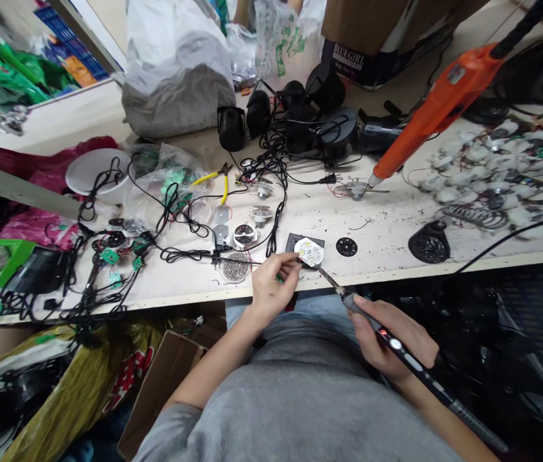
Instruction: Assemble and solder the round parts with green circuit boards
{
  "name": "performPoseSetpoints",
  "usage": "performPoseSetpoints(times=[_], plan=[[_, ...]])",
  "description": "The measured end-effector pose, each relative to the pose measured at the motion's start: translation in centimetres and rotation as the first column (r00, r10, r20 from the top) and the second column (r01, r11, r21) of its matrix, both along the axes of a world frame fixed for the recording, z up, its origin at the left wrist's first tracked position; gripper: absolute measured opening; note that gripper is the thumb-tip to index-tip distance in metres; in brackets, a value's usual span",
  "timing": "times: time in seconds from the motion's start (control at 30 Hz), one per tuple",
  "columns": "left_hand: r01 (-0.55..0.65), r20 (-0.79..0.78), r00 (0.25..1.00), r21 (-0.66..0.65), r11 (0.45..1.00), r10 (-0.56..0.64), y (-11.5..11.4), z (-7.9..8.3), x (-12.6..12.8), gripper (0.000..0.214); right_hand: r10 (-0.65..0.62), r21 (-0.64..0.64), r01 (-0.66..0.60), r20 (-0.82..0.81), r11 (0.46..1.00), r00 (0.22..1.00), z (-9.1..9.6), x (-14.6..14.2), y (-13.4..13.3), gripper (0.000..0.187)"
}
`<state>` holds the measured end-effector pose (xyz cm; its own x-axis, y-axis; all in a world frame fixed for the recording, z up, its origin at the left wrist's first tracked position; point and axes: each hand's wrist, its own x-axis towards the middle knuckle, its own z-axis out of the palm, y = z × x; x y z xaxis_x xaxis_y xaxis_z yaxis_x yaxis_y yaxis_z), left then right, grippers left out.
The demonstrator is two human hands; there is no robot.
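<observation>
White LED board (308, 252) lies on a dark square holder (293, 242) on the workbench (377, 247), directly in front of the person. The left hand (274, 289) sits just left of the board, its thumb and forefinger pressed together in a pinch on a thin solder wire (245, 260), with the fingertips almost at the board's edge. The right hand (391, 337) wraps closed around a black soldering iron (413, 362), held like a pen, and the iron's metal tip (327, 278) reaches up to the board's lower right edge. Just left of the board is a round dish (234, 267) filled with small silvery bits. Further left, a clear plastic bag (150, 192) holds green circuit boards, and a white plastic bowl (89, 173) has black cable draped over it. Far to the right of the board, a heap of white parts (485, 170) lies beside an orange electric screwdriver (437, 112). Below the board, an open cardboard box (165, 378) sits under the bench edge.
</observation>
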<state>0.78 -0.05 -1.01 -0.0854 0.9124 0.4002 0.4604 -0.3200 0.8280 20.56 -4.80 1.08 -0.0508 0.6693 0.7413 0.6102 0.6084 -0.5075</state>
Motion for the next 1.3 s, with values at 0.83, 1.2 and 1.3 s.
performPoseSetpoints(times=[0.83, 1.2, 1.3], plan=[[-0.053, -0.026, 0.998, -0.063, 0.997, 0.052, 0.2, -0.6, 0.9, 0.016, 0.047, 0.015, -0.05, 0.148, 0.999, 0.988, -0.5, -1.3, 0.9, 0.039], [-0.047, -0.101, 0.994, -0.034, 0.998, 0.043, 0.3, -0.4, 0.8, 0.017, 0.015, -0.015, -0.012, 0.171, 1.0, 0.985, -1.0, -1.1, 0.8, 0.056], [-0.044, -0.132, 0.99, -0.005, 0.999, 0.043, 0.3, -0.3, 0.8, 0.017, 0.047, -0.008, -0.046, 0.167, 0.999, 0.985, -0.9, -1.2, 0.8, 0.055]])
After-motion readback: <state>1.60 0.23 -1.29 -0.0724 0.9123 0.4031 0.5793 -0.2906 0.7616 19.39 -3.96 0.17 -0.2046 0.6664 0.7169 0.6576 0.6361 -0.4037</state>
